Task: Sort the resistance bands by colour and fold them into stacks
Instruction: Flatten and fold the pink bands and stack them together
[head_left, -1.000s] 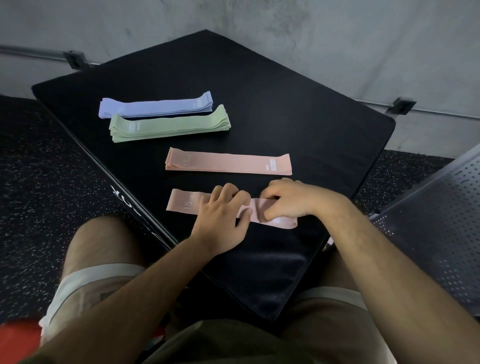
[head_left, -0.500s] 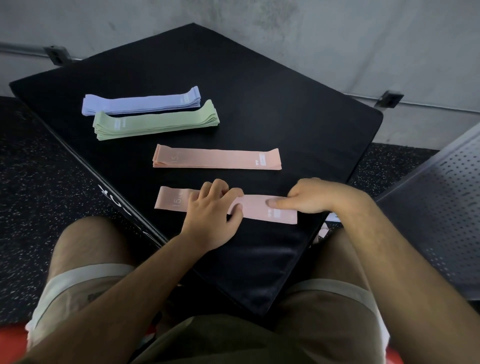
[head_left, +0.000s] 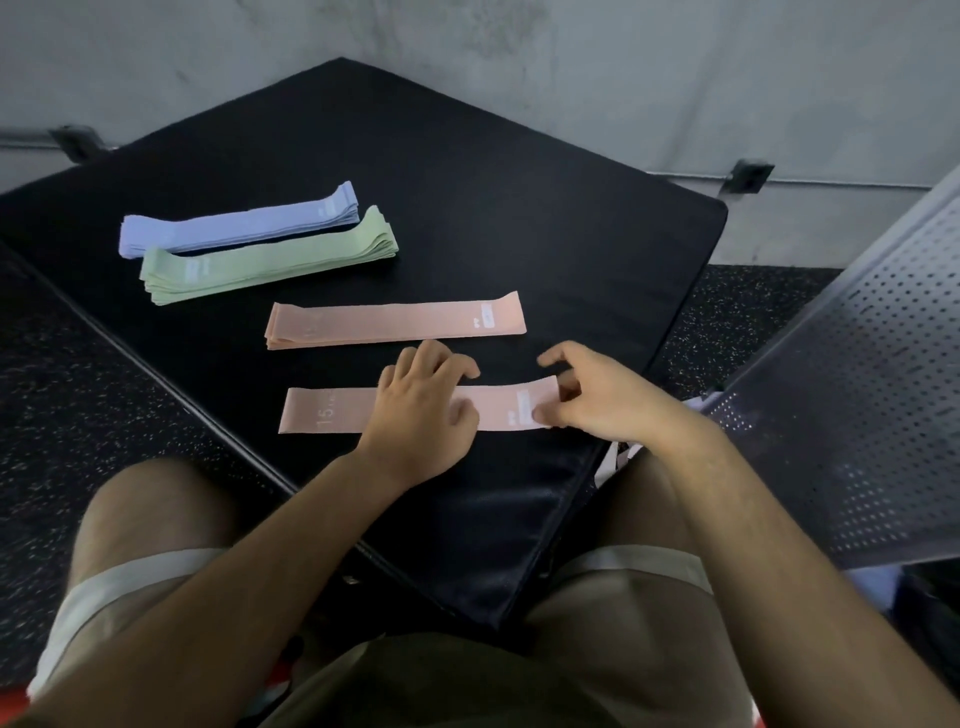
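A single pink band (head_left: 322, 413) lies flat along the near edge of the black mat (head_left: 519, 234). My left hand (head_left: 421, 410) rests on its middle, fingers reaching past its far edge and thumb lying on it. My right hand (head_left: 597, 400) pinches the band's right end between thumb and fingers. Just beyond lies a stack of pink bands (head_left: 395, 322). Further left sit a green stack (head_left: 260, 265) and, behind it, a lavender stack (head_left: 234, 228).
The mat sits cornerwise over my knees, its near corner hanging down between my thighs. A perforated metal seat (head_left: 857, 389) stands close on the right. Speckled dark floor (head_left: 78, 415) lies to the left, and a concrete wall (head_left: 571, 78) is behind.
The near pink band's right end was bunched under my right hand; it now lies flat at full length. My right hand slid right to the band's end. My left hand stayed on the middle.
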